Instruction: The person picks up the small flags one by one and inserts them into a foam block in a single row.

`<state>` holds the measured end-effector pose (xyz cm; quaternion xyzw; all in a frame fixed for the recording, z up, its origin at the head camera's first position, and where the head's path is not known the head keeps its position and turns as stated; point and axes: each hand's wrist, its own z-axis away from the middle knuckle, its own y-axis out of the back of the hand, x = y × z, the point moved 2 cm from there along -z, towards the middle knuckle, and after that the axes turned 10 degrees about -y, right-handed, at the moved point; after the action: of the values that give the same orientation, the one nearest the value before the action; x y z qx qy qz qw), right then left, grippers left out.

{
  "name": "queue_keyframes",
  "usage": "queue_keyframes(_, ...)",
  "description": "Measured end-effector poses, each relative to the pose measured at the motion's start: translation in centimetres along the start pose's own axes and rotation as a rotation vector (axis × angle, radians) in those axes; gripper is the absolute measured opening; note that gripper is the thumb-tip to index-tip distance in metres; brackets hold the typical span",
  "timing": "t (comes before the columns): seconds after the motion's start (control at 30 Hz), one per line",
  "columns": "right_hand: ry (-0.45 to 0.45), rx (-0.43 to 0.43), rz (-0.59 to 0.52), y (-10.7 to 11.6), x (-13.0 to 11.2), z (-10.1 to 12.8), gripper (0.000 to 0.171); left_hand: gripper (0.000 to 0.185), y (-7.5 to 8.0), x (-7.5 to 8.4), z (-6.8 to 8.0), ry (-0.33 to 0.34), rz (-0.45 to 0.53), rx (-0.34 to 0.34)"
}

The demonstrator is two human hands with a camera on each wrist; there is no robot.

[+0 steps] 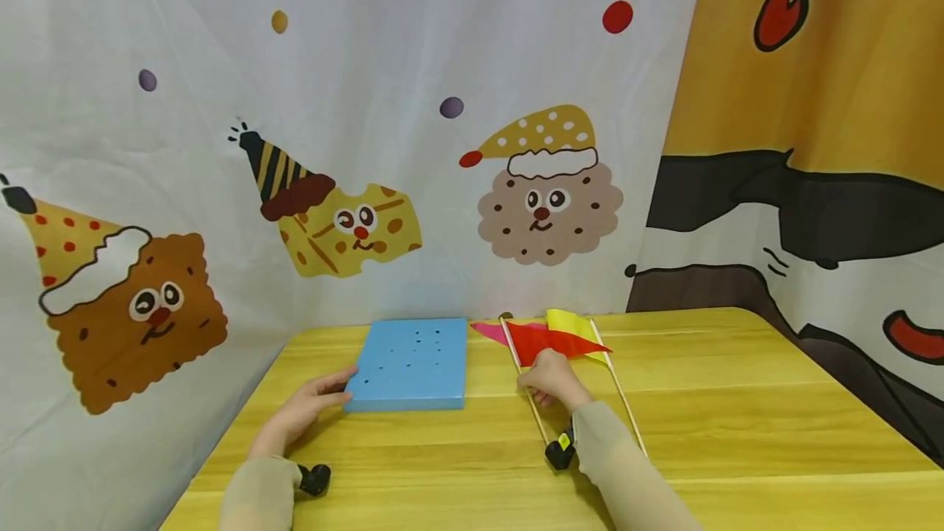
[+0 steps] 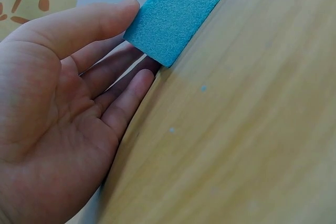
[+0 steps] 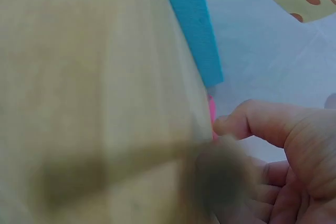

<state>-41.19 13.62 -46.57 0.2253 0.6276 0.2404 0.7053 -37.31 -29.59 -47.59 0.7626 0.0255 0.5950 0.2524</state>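
**Flags lying flat, foam block waiting unfilled**

The left hand [image 1: 306,410] is resting at the near left corner of the flat blue foam block [image 1: 410,363], at about seven o'clock from the block's middle. In the left wrist view its fingers [image 2: 113,85] are lying nearly straight, thumb and fingertips touching the foam corner without curling round it.

The right hand [image 1: 551,378] is settling on the thin wooden sticks [image 1: 533,408] of a small bundle of paper flags, which is lying at three o'clock from the block, just beside it. The fingers are bending down over the sticks; whether they are actually pinching one I cannot tell, since the right wrist view is blurred.

The block is showing a scatter of small dark holes in its top, and none of them is holding a stick. By that, I judge everything as still waiting to be done: all flags are lying on the yellow wooden table [image 1: 737,400].

The flags are pennants: a red one [image 1: 553,341] on top, a yellow one [image 1: 571,324] behind, a pink tip [image 1: 487,329] peeking out at nine o'clock.
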Motion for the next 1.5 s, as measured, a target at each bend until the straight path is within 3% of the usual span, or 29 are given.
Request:
queue_keyframes(0.2, -0.014, -0.039, -0.050, 0.8, 0.0, 0.0, 0.027, 0.063, 0.0, -0.5, -0.2, 0.027, 0.037, 0.013)
queue_keyframes(0.4, -0.048, -0.114, -0.115, 1.2, -0.2, 0.0, 0.006, 0.064, 0.0, -0.5, -0.1, 0.035, 0.027, 0.011)
queue_keyframes(0.63, -0.018, -0.046, -0.153, 2.8, -1.3, 0.0, 0.010, 0.065, -0.1, -0.2, -0.3, 0.028, 0.033, 0.011)
queue_keyframes(0.87, -0.028, -0.031, -0.252, 4.4, -2.4, 0.8, 0.017, 0.065, -0.3, -0.3, -0.2, 0.036, 0.034, -0.021)
queue_keyframes(1.03, 0.031, -0.025, -0.306, 5.8, -4.3, 1.2, 0.023, 0.064, 0.1, -0.2, -0.4, 0.010, 0.012, -0.013)
queue_keyframes(1.23, 0.101, -0.010, -0.263, 7.0, -6.7, 1.7, 0.023, 0.065, 0.4, 0.0, -0.3, -0.017, -0.013, -0.012)
queue_keyframes(1.5, 0.259, 0.057, -0.226, 7.3, -8.4, 2.0, 0.022, 0.063, 0.2, -0.2, -0.2, -0.013, 0.002, -0.007)
